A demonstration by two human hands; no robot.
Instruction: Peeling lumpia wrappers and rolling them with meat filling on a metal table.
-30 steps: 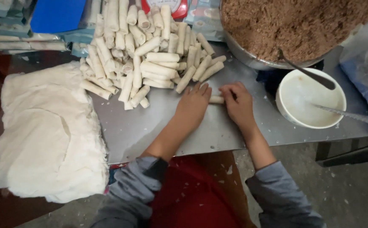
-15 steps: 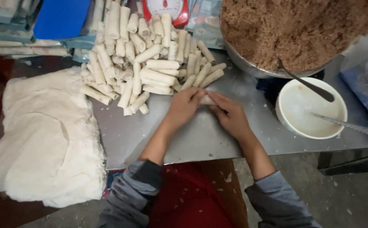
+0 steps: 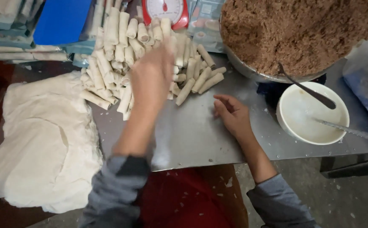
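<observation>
- Pile of rolled spring rolls (image 3: 120,55) at the far left-centre of the metal table (image 3: 192,135); several dozen, too heaped for an exact count.
- Long axes mixed: mostly running away from the near edge in the upper pile, slanting diagonally along the right fringe, where about four lie side by side, near ends pointing down-left.
- Left hand (image 3: 152,76) raised over the pile, blurred by motion; fingers hard to read, grip or contents impossible to tell.
- Right hand (image 3: 232,114) resting on the bare table just right of the pile's fringe, fingers loosely curled, holding nothing.
- One stack of pale wrapper sheets (image 3: 40,143) spread at the left, overhanging the table edge.
- One large metal bowl (image 3: 251,74) of brown filling (image 3: 298,29) at the far right.
- One white bowl (image 3: 313,114) near the right edge, with two utensils leaning in it.
- One red kitchen scale (image 3: 167,10) behind the pile.
- One blue board (image 3: 61,21) at the far left.
</observation>
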